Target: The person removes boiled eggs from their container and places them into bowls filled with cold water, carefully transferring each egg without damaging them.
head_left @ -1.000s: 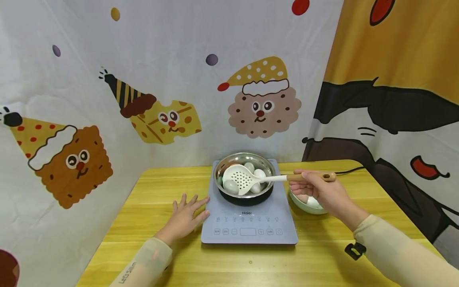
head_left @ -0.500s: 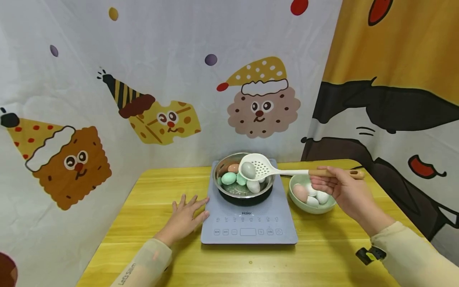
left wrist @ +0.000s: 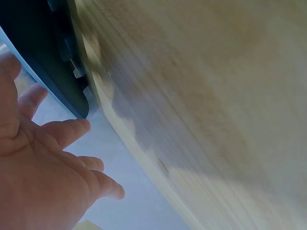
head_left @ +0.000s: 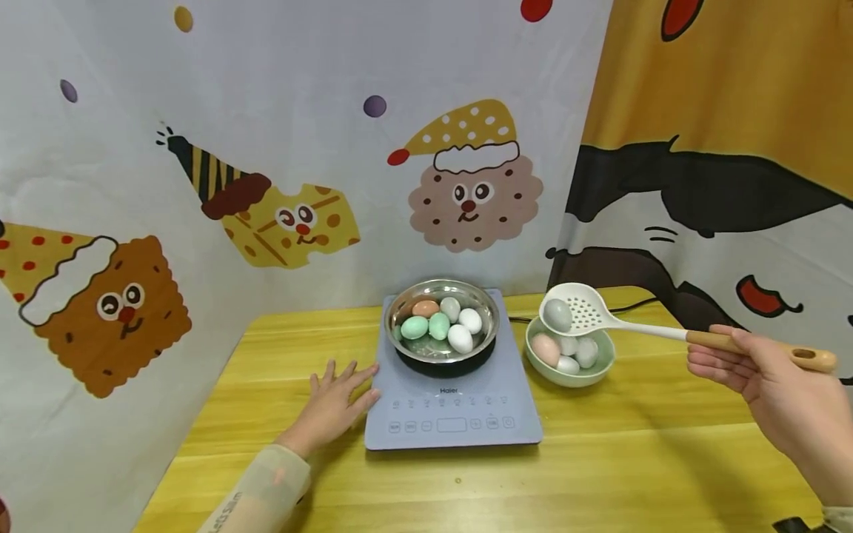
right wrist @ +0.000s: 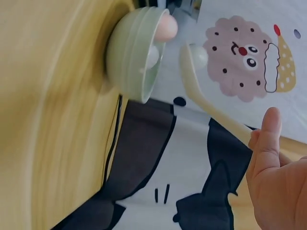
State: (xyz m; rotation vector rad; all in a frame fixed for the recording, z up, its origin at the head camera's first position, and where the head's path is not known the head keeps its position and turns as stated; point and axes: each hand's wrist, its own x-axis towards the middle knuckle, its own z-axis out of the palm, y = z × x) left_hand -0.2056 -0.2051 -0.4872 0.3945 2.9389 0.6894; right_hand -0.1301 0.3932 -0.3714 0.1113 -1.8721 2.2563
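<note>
My right hand grips the wooden handle of a white slotted spoon. A pale egg lies in the spoon's bowl, held over the green bowl at the right. In the right wrist view, the spoon with its egg is apart from the green bowl. Several eggs, one of them pinkish, sit in that bowl. My left hand has its fingers spread, fingertips at the left edge of the induction cooker; the left wrist view shows those fingers straight.
A steel pan stands on the cooker, holding several green, white and brown eggs. A black cord runs along the back of the wooden table. A cartoon-printed cloth hangs close behind the table.
My right hand has moved right, carrying the spoon and its egg up out of the pan and over to the green bowl. The left hand stays by the cooker; the head view has shifted slightly.
</note>
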